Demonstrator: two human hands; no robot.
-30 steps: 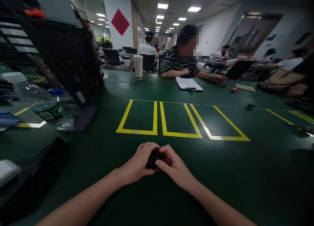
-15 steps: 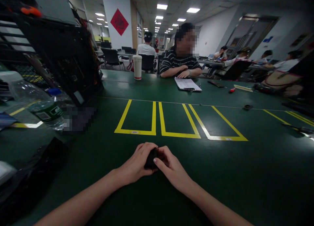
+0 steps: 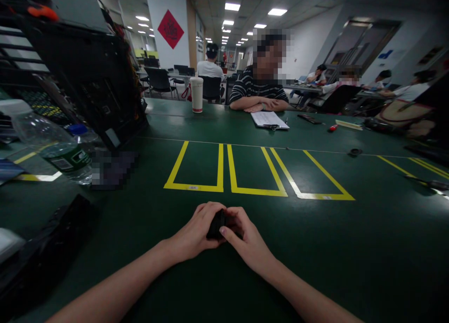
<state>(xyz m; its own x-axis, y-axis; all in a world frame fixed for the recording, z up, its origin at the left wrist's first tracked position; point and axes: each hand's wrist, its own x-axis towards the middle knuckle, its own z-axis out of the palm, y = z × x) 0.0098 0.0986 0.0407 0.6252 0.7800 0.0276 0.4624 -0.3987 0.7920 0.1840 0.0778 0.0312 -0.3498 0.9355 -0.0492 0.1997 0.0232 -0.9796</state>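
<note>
A small black object [image 3: 216,225] is held between my two hands, just this side of the yellow tape frames. Its kind is hard to make out, since fingers cover most of it. My left hand [image 3: 196,232] wraps round it from the left, fingers over the top and thumb underneath. From the other side, my right hand [image 3: 247,239] grips it with curled fingers, its thumb laid against the near edge. Below the hands is the dark green table top [image 3: 217,285].
Yellow tape [image 3: 257,192] marks several open-ended frames on the table. A black computer case [image 3: 101,94] and a plastic bottle [image 3: 72,161] stand left, near a black bag [image 3: 52,248]. Across the table sit a clipboard [image 3: 269,120], a white cup [image 3: 197,95] and a person [image 3: 257,91] with folded arms.
My hands keep nearly the same hold on the black object, with hardly any shift. Across the table, the person's hands and arms have moved.
</note>
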